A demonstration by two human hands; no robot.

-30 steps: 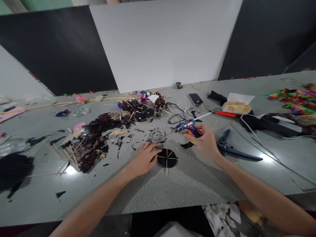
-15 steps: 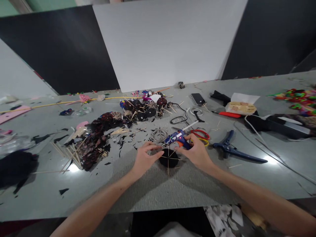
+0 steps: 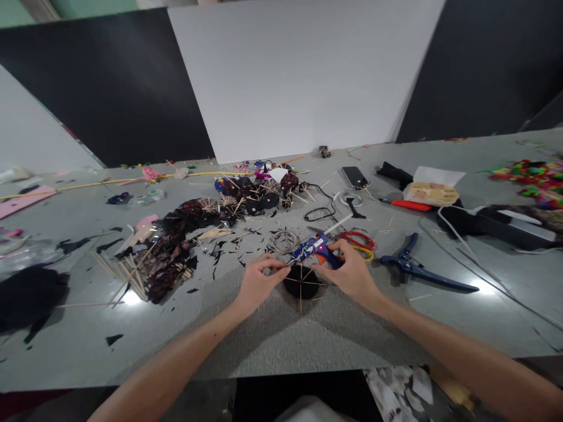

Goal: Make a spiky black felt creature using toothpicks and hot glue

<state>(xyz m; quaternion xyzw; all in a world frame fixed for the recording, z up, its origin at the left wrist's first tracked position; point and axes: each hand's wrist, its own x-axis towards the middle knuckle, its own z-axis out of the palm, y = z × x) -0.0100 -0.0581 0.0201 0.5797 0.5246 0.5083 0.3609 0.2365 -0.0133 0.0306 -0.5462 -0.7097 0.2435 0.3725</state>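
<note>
A black disc (image 3: 301, 283) with thin wooden sticks radiating across it lies near the table's front edge. My right hand (image 3: 347, 266) is closed round the handle of a blue glue gun (image 3: 311, 248), whose nozzle points left, just above the disc. At the disc's upper left, my left hand (image 3: 263, 280) pinches with thumb and forefinger near the nozzle tip; what is between the fingertips is too small to make out.
Blue cutters (image 3: 409, 266) and red-handled scissors (image 3: 358, 237) lie to the right. Black scraps and a bundle of sticks (image 3: 132, 275) are at the left. Finished-looking stick discs (image 3: 269, 200) and a phone (image 3: 354, 176) sit behind.
My left thumb and fingertips have drawn closer together near the nozzle. The glue gun has shifted very slightly left and down; my right hand still grips it.
</note>
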